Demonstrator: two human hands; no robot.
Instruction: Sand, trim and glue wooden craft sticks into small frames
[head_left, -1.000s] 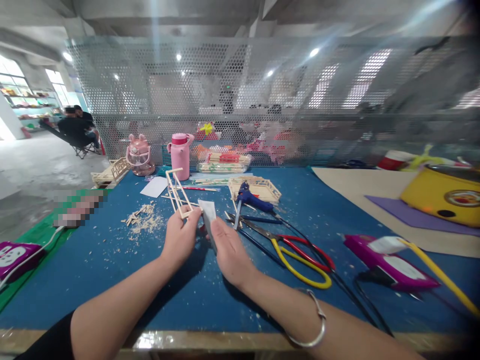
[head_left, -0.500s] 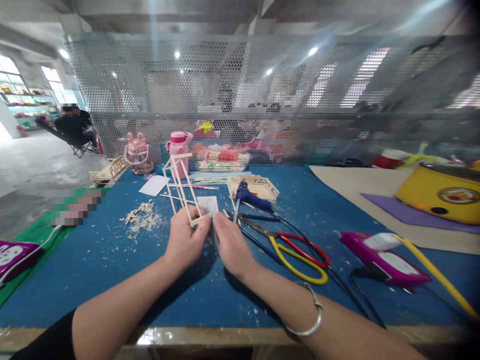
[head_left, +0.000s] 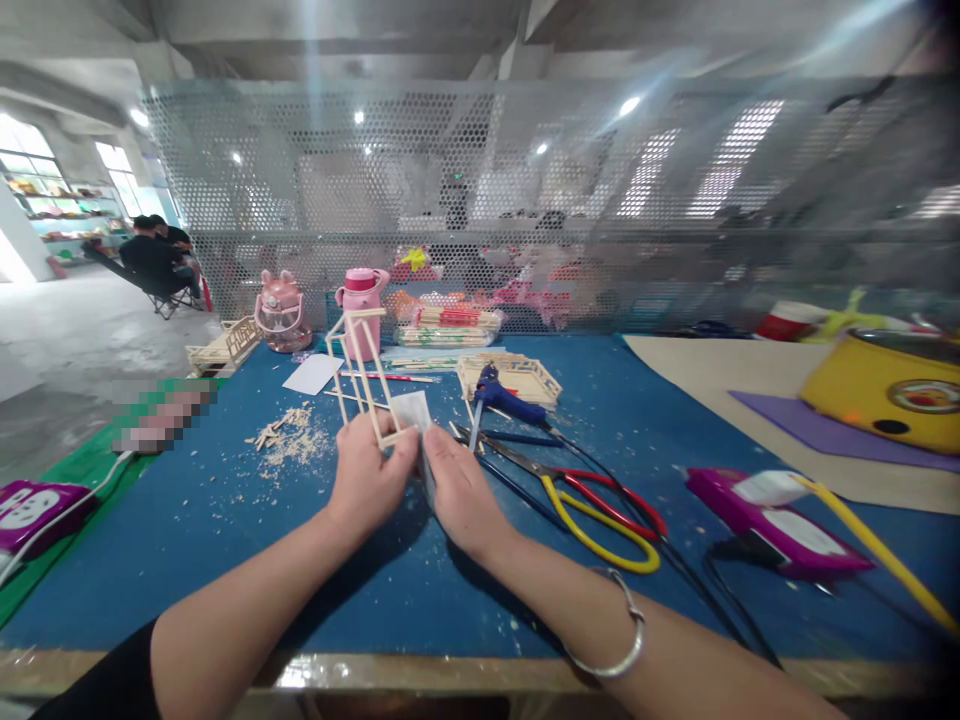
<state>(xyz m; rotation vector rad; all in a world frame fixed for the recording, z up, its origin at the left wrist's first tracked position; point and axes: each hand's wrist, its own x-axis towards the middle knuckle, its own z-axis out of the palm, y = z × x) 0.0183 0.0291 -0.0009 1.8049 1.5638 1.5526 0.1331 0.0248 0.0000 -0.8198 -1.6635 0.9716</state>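
Just past the front edge of the blue bench, both forearms reach in, the right wrist wearing a silver bangle. The hands meet around the middle of the bench, almost touching each other. The left hand is closed, its fingertips pinching the near end of a slim wooden stick frame. The frame rises from that grip and tilts away towards the far left, clear of the bench top. The right hand is closed too, thumb and fingers nipping a small pale sheet that stands just beside the frame's lower corner; whether the two touch cannot be told.

To the right of the hands lie scissors with red and yellow handles, and further right, near the right edge, a purple power strip. Left of the hands is a scatter of wood shavings.

Beyond the hands a blue glue gun lies against a low wooden tray frame, with a white paper to its left. Along the far edge stand a pink bottle and a pink bear-shaped cup, in front of a perforated metal screen.
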